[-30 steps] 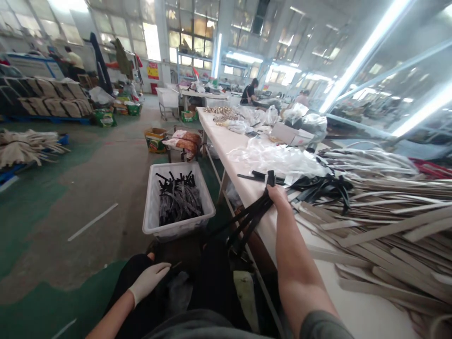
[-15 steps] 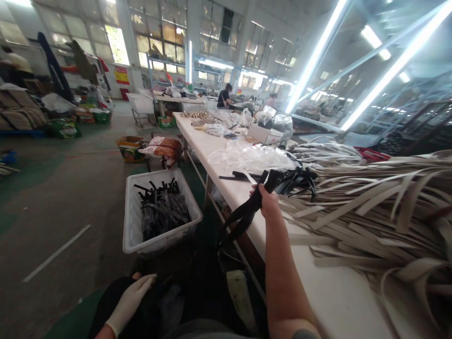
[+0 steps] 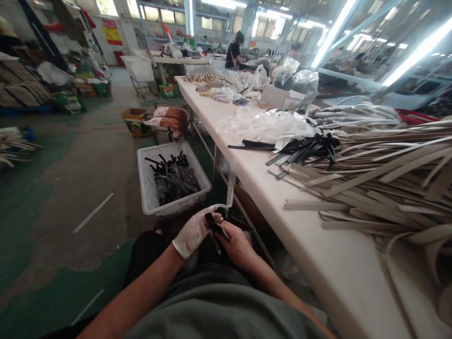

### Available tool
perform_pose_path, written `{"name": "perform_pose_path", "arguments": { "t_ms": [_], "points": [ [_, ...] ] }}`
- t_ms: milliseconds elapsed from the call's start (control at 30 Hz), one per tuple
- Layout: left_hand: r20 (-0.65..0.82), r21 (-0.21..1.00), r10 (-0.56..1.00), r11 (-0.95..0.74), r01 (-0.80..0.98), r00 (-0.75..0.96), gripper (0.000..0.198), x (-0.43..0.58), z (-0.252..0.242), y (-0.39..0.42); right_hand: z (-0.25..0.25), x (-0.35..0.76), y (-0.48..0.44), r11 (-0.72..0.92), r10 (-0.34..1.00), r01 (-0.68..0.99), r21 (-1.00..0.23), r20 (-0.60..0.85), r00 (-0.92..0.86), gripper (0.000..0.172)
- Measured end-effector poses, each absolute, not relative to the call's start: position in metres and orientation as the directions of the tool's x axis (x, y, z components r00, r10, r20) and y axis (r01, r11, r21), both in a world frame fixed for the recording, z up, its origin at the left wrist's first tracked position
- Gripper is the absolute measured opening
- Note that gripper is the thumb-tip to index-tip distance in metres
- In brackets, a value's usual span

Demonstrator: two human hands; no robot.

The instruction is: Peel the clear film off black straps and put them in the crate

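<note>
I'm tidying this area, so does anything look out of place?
Yes: two pale strips lie, apparently loose, on the floor to the person's left. They look stray because many beige strips are heaped together on the table. Nothing else plainly stands out.

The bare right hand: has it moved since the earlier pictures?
Yes: from over the white table, the right hand has moved left and back, past the table's edge, and is now beside the gloved left hand.
</note>
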State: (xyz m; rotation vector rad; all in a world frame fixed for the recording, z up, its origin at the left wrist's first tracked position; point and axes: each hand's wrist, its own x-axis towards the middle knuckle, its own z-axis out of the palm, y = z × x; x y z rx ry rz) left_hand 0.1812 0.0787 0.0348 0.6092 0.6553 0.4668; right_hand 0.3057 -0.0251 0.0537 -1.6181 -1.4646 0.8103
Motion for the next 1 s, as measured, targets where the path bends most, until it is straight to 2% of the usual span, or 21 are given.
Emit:
{"name": "perform_pose_path", "arguments": {
  "t_ms": [100, 167, 300, 367, 433, 533, 733, 833, 900, 1000],
  "points": [
    [-0.428, 0.642, 0.690, 0.687, -0.340, 0.584, 0.027, 0.165, 0.043, 0.087, 0.047, 0.301, -0.033, -0.062, 0.995, 0.482, -0.874, -0.019, 0.093, 0.020],
    [-0.409, 0.675, 0.732, 0.645, -0.359, 0.545, 0.027, 0.148, 0.046, 0.094, 0.047, 0.299, -0.032, -0.112, 0.993, 0.411, -0.905, -0.087, 0.079, 0.020],
    [-0.394, 0.750, 0.692, 0.622, -0.223, 0.605, 0.038, 0.122, 0.050, 0.098, 0.056, 0.300, -0.018, -0.289, 0.956, 0.079, -0.954, -0.284, 0.073, 0.031],
    [-0.404, 0.790, 0.623, 0.607, -0.089, 0.670, 0.045, 0.117, 0.048, 0.090, 0.060, 0.300, -0.006, -0.329, 0.940, 0.010, -0.944, -0.326, 0.104, 0.037],
    [-0.392, 0.851, 0.592, 0.525, 0.033, 0.704, 0.046, 0.116, 0.044, 0.077, 0.063, 0.298, 0.005, -0.318, 0.941, 0.015, -0.948, -0.314, 0.125, 0.039],
    [-0.326, 0.935, 0.652, 0.331, 0.131, 0.685, 0.038, 0.119, 0.034, 0.058, 0.063, 0.293, 0.015, -0.303, 0.949, 0.053, -0.952, -0.296, 0.109, 0.039],
    [-0.275, 0.961, 0.729, 0.184, 0.207, 0.626, 0.031, 0.119, 0.016, 0.050, 0.056, 0.280, 0.029, -0.285, 0.958, 0.203, -0.937, -0.273, 0.085, 0.036],
    [-0.337, 0.941, 0.702, 0.252, 0.224, 0.627, 0.030, 0.114, 0.010, 0.054, 0.052, 0.276, 0.039, -0.301, 0.954, 0.214, -0.929, -0.292, 0.076, 0.036],
    [-0.438, 0.887, 0.648, 0.425, 0.181, 0.623, 0.030, 0.109, 0.007, 0.056, 0.051, 0.276, 0.045, -0.338, 0.941, 0.166, -0.926, -0.329, 0.079, 0.040],
    [-0.563, 0.737, 0.624, 0.676, -0.013, 0.542, 0.032, 0.095, 0.001, 0.064, 0.053, 0.281, 0.045, -0.359, 0.928, 0.101, -0.928, -0.342, 0.150, 0.045]
  ]
}}
